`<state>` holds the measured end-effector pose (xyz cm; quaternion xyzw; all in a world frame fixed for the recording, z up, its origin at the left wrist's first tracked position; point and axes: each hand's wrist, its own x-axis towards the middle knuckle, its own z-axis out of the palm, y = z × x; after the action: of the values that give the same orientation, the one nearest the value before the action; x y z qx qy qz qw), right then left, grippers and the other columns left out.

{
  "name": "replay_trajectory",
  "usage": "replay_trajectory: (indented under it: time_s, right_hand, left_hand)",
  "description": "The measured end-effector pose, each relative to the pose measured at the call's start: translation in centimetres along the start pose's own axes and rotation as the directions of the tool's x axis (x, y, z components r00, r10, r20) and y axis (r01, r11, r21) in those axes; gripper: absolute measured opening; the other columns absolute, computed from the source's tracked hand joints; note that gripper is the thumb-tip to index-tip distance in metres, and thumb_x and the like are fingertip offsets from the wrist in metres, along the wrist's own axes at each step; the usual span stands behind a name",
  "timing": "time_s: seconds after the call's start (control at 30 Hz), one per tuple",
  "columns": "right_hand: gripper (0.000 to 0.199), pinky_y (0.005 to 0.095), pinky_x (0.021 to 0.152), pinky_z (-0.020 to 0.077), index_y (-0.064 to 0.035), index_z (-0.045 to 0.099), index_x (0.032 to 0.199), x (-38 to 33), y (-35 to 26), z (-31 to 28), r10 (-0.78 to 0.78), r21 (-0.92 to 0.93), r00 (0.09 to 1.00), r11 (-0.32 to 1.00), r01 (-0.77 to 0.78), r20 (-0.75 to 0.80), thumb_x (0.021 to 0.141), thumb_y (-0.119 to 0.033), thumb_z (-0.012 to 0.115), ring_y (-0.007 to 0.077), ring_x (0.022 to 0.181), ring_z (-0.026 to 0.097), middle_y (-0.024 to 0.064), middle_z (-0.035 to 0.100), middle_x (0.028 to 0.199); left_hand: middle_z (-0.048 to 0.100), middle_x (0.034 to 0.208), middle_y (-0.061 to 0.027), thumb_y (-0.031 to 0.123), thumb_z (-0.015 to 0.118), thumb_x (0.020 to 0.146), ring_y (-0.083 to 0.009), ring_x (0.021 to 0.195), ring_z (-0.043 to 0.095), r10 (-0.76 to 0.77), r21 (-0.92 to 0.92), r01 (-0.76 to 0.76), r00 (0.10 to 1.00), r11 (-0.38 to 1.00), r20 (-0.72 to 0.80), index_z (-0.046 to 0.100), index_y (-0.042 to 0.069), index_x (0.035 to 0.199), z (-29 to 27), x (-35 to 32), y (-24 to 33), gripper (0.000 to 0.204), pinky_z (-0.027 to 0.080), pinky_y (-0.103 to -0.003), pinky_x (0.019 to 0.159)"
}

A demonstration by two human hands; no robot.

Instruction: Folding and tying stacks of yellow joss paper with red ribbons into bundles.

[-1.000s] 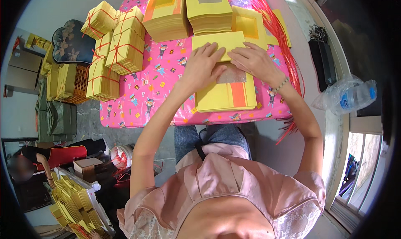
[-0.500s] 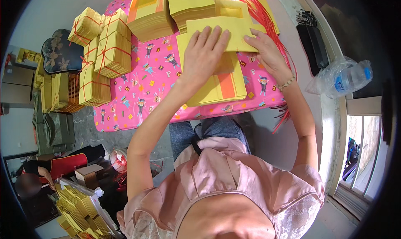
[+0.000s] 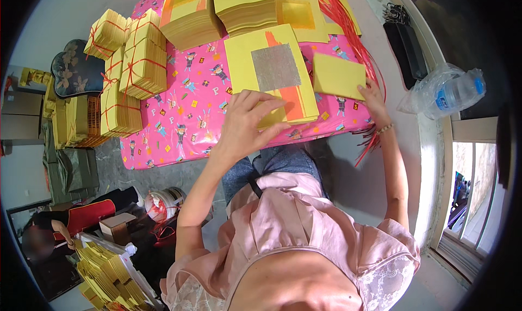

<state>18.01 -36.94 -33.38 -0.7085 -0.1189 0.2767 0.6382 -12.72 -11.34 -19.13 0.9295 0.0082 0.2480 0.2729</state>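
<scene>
A low stack of yellow paper sheets, the top one bearing a silver square and an orange stripe, lies before me near the table's front edge. Over its lower left corner is my left hand, thumb and fingers apart, with nothing gripped. To the right of the stack, my right hand pinches the corner of a folded yellow paper between thumb and fingers. The folded paper is held slightly tilted over the pink tablecloth.
Tall paper stacks stand behind, with bundles tied in red string at left. Red strings hang along the right edge. A plastic bottle lies by the window. A person handles yellow papers at lower left.
The folded paper has moved off the stack to the right in my right hand, uncovering the silver square. My left hand has let go of it and come back toward me.
</scene>
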Motion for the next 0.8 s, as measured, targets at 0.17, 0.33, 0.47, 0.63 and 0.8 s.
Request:
replay_trajectory:
  time_s: [0.17,0.33,0.47,0.63,0.8]
  right_hand:
    - [0.047,0.0384,0.091,0.0504,0.0007,0.042,0.134,-0.9,1.5,2.1,-0.342,-0.591,0.94,0.759,0.274,-0.002,0.095,-0.014,0.063,0.0365,0.106,0.064,0.0212,0.064,0.118]
    - [0.044,0.0421,0.091,0.0487,-0.0025,0.048,0.131,-2.8,-1.9,3.8,-0.568,-0.946,0.818,0.208,0.247,0.089,0.092,-0.012,0.064,0.0372,0.109,0.06,0.0201,0.063,0.111]
    - [0.03,0.0405,0.09,0.0482,-0.0034,0.063,0.117,-5.2,-7.6,6.3,-0.625,-0.657,0.744,0.463,0.596,0.235,0.089,-0.014,0.068,0.0316,0.106,0.061,0.0137,0.064,0.111]
    - [0.025,0.0364,0.087,0.0487,-0.0026,0.068,0.107,-8.9,-12.1,10.0,-0.533,-0.359,0.635,0.535,0.765,0.558,0.084,-0.01,0.074,0.029,0.103,0.061,0.0104,0.064,0.113]
    - [0.028,0.0371,0.09,0.048,-0.0037,0.07,0.105,-9.4,-12.4,11.2,-0.487,-0.316,0.532,0.459,0.83,0.693,0.08,-0.013,0.078,0.0275,0.106,0.059,0.0096,0.064,0.112]
  left_hand:
    - [0.064,0.102,-0.0053,0.026,0.082,0.075,-0.0265,0.098,0.056,-0.048,0.033,0.047,0.998,0.998,0.03,0.073,0.013,0.107,0.5,-1.3,-0.5,0.036,0.045,-0.04,0.085]
    - [0.064,0.099,-0.005,0.023,0.082,0.075,-0.0261,0.096,0.057,-0.047,0.05,0.047,0.999,0.998,0.005,0.073,0.013,0.104,1.2,-1.6,-1.1,0.032,0.048,-0.039,0.082]
    - [0.066,0.097,-0.0057,0.02,0.083,0.074,-0.0255,0.092,0.059,-0.045,0.006,0.045,0.999,0.999,-0.027,0.076,0.012,0.099,1.3,-1.6,-1.1,0.027,0.051,-0.037,0.077]
    - [0.069,0.095,-0.0064,0.017,0.083,0.073,-0.0243,0.087,0.061,-0.075,-0.04,0.073,0.996,0.997,-0.047,0.079,0.012,0.097,1.2,-1.6,-1.3,0.025,0.052,-0.035,0.074]
    - [0.07,0.09,-0.006,0.017,0.082,0.075,-0.0225,0.082,0.062,-0.088,-0.077,0.082,0.994,0.994,-0.067,0.08,0.012,0.093,1.2,-1.2,-1.2,0.019,0.052,-0.034,0.07]
